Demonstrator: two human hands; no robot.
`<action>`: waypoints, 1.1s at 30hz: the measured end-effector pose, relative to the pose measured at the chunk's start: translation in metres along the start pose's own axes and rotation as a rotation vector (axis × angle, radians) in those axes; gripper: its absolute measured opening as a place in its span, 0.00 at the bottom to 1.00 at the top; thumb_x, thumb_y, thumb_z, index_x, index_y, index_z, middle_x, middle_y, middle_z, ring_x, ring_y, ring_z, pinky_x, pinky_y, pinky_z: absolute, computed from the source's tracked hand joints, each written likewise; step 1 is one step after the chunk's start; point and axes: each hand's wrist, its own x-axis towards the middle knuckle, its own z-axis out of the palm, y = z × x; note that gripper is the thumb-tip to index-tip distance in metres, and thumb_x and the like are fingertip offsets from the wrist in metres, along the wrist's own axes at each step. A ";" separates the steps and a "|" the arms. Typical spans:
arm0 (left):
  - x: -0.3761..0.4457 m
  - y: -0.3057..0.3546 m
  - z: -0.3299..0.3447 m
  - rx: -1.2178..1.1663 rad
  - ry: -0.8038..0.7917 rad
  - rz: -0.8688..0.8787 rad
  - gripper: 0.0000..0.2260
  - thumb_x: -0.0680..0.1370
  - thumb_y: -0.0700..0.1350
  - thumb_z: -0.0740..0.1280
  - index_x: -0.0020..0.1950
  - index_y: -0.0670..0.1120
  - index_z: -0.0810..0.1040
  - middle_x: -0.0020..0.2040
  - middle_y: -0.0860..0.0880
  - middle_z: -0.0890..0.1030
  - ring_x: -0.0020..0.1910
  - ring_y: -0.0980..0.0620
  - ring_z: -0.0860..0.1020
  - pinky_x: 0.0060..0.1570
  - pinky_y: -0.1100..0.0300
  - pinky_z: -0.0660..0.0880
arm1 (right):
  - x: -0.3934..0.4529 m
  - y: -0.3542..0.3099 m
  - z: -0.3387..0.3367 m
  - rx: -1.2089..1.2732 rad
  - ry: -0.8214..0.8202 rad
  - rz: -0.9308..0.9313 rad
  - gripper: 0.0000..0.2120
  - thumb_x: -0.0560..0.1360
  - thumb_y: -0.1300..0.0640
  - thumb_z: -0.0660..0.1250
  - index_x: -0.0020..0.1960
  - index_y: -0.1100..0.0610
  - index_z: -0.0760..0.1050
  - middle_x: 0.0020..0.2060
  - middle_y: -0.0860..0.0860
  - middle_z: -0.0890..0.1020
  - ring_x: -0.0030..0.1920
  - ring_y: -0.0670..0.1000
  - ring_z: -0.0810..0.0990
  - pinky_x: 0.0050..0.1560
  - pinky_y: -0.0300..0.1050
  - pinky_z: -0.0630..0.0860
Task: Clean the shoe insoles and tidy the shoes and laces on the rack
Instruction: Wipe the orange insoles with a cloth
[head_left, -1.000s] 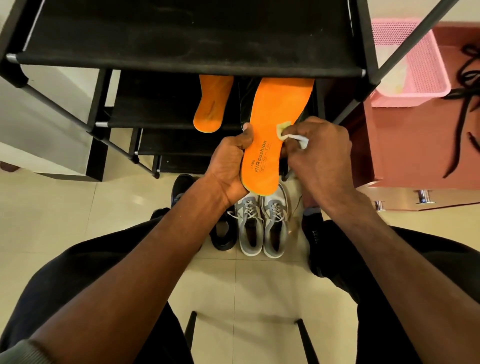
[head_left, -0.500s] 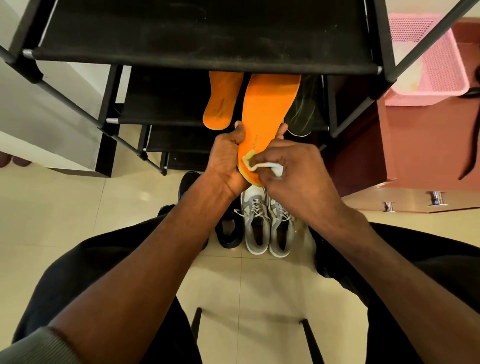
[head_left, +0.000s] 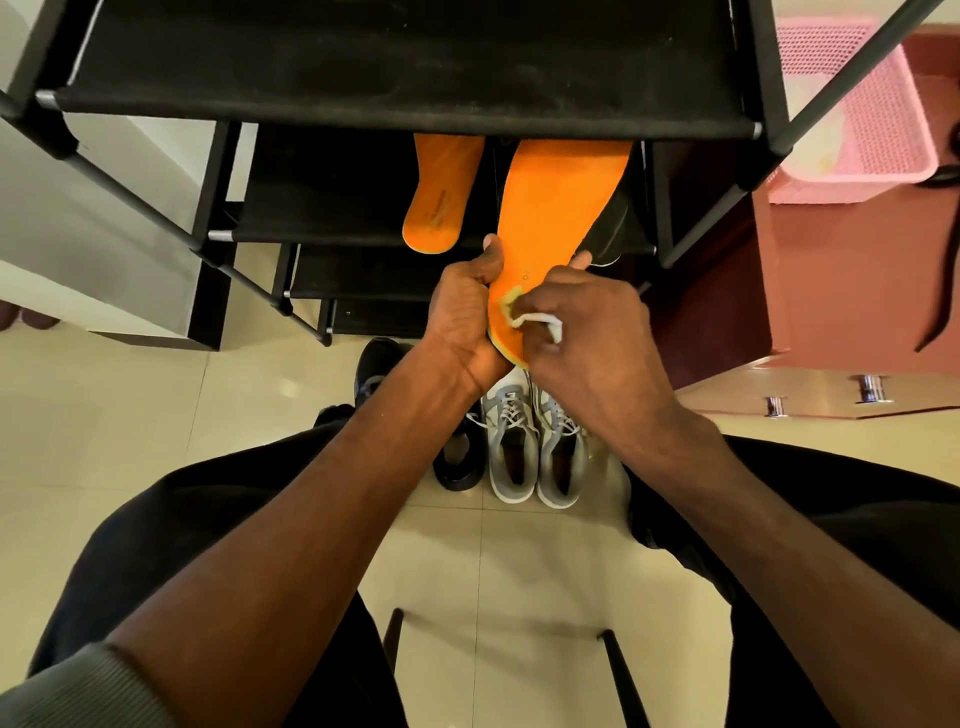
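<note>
insole (head_left: 556, 208) sits gripped at its heel by the left hand (head_left: 465, 312), in front of the rack's middle shelf; right hand (head_left: 587, 332) pinches the wipe (head_left: 524, 319). i'd rub firmly, heel to toe.
</note>
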 end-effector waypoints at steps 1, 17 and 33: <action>0.000 0.000 -0.001 -0.016 -0.011 -0.016 0.25 0.87 0.55 0.54 0.75 0.38 0.68 0.70 0.31 0.74 0.70 0.36 0.76 0.67 0.43 0.74 | -0.002 -0.004 0.002 0.044 -0.015 -0.021 0.13 0.72 0.62 0.66 0.50 0.58 0.87 0.45 0.49 0.84 0.45 0.53 0.83 0.45 0.53 0.81; 0.004 0.004 -0.006 -0.001 -0.055 -0.028 0.23 0.87 0.56 0.55 0.63 0.38 0.78 0.60 0.35 0.82 0.61 0.38 0.80 0.66 0.43 0.75 | 0.001 -0.006 -0.009 0.227 -0.128 -0.031 0.11 0.73 0.64 0.68 0.48 0.56 0.88 0.42 0.46 0.84 0.40 0.45 0.82 0.41 0.38 0.75; -0.001 0.001 0.005 0.129 -0.120 -0.019 0.25 0.88 0.54 0.53 0.74 0.35 0.71 0.74 0.34 0.71 0.73 0.36 0.71 0.71 0.44 0.71 | 0.007 0.007 -0.012 0.036 0.032 -0.025 0.12 0.73 0.61 0.68 0.51 0.52 0.88 0.43 0.47 0.84 0.48 0.54 0.78 0.47 0.55 0.78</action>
